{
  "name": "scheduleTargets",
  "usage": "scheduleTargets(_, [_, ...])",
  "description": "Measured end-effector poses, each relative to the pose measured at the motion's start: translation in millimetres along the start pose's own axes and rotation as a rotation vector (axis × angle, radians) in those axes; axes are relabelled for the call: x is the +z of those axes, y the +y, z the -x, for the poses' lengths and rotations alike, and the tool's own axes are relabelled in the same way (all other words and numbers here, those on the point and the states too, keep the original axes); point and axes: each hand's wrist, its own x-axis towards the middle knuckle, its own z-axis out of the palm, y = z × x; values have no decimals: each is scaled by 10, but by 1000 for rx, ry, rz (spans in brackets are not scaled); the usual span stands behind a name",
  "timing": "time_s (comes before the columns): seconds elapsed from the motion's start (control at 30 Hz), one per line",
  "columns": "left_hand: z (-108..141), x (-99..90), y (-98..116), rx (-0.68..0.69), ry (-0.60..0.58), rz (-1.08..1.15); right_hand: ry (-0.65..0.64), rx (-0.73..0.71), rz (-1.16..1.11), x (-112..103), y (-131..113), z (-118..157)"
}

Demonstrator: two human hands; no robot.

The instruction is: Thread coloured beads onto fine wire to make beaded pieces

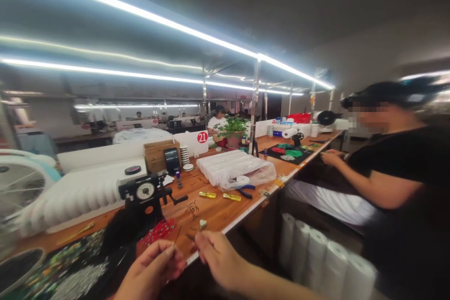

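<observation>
My left hand is at the lower middle, thumb and fingers pinched on a thin dark strand that sticks up from the fingertips. Just to its right, my right hand is closed too, with a small dark pointed thing at its fingertips that I cannot make out. Both hands are over the front edge of the wooden bench. Beyond them are a small pale piece, red beaded strands and short dark bits. A black winding machine with a crank stands behind my left hand.
Plastic-wrapped white rolls, yellow-handled tools and blue-handled pliers lie farther back. White spools and a tray of beads are left. A person in black sits right, above wrapped rolls below the bench.
</observation>
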Motion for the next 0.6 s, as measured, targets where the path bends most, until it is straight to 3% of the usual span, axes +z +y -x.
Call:
scheduleTargets(0.17, [22,21,13,56,-13,-52,-27,-51,120,39,-28,49])
scheduleTargets(0.33, [53,63,40,61,10,-17,-22,-33,93,68,-37,74])
scheduleTargets(0.6, [16,-14,-180,45,-32,101,-8,-6,-1,116,-4,100])
